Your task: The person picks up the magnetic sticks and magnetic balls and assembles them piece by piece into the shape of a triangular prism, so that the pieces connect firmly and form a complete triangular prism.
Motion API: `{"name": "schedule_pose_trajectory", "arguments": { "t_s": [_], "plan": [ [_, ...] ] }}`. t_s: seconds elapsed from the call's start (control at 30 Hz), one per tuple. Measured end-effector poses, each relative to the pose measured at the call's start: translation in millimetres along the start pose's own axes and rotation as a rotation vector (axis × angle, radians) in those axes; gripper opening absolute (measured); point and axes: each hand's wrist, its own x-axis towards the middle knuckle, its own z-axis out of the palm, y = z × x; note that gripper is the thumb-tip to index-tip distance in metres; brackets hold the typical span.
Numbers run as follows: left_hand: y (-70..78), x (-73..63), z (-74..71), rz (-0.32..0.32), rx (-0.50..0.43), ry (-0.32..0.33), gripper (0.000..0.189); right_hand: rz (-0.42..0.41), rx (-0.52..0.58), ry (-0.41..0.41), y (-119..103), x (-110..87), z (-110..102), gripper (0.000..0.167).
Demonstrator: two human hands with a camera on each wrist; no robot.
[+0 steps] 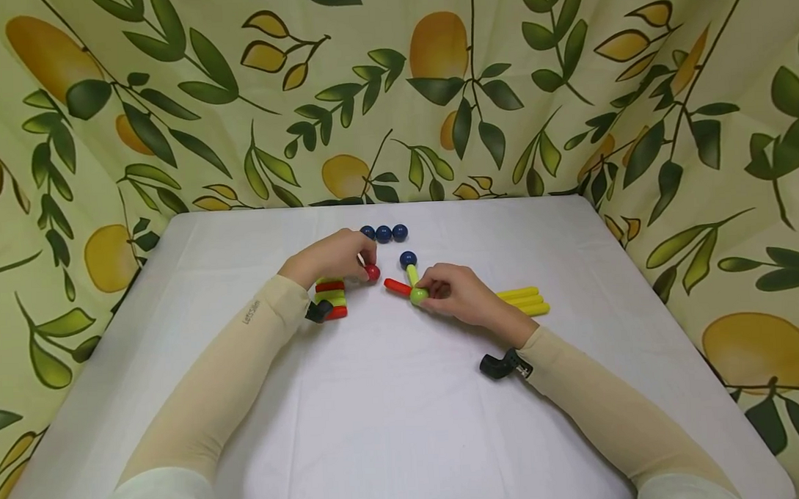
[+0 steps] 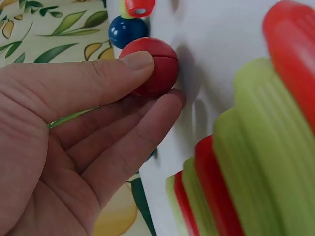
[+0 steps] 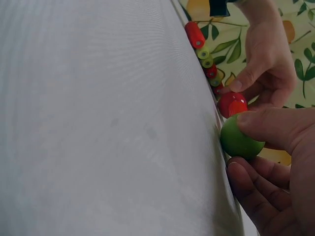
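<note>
Between thumb and fingers, my left hand (image 1: 336, 256) pinches a red ball (image 2: 156, 69) just above the table. My right hand (image 1: 459, 293) holds a green ball (image 1: 419, 296) by thumb and fingertips. From that green ball a red rod (image 1: 397, 287) points toward the left hand, and a light green rod (image 1: 411, 274) runs away to a dark blue ball (image 1: 408, 259) at its far end. A small gap separates the red ball from the red rod's free end in the head view. The right wrist view shows the green ball (image 3: 241, 137) in front of the red one.
Red and light green rods (image 1: 331, 297) lie in a row beneath the left wrist. Several yellow rods (image 1: 525, 301) lie right of the right hand. Dark blue balls (image 1: 383, 234) line up at the back. A patterned curtain (image 1: 394, 95) borders the white table (image 1: 392, 411).
</note>
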Motion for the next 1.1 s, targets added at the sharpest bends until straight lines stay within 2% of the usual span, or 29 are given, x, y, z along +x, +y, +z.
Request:
{"name": "schedule_pose_trajectory", "arguments": {
  "t_s": [0.33,0.57,0.93,1.03,1.1],
  "plan": [
    [5.4,-2.8,4.4,0.01,0.007,-0.007,0.014,-0.017,0.005,0.004,1.7,0.4,0.2,0.023],
    [7.7,1.9,5.3,0.04,-0.016,-0.031,0.016,-0.007,0.002,0.004,2.8,0.1,-0.3,0.024],
    [8.4,1.8,5.6,0.033,0.007,-0.046,0.02,-0.011,0.012,0.001,1.5,-0.2,0.0,0.024],
    [7.4,-2.9,1.9,0.023,0.01,-0.026,0.026,-0.009,0.012,0.0,1.6,0.0,0.3,0.024],
    [7.9,-8.1,-1.7,0.022,0.016,0.017,0.029,-0.01,0.009,0.001,1.5,0.1,0.3,0.024]
  ]
}}
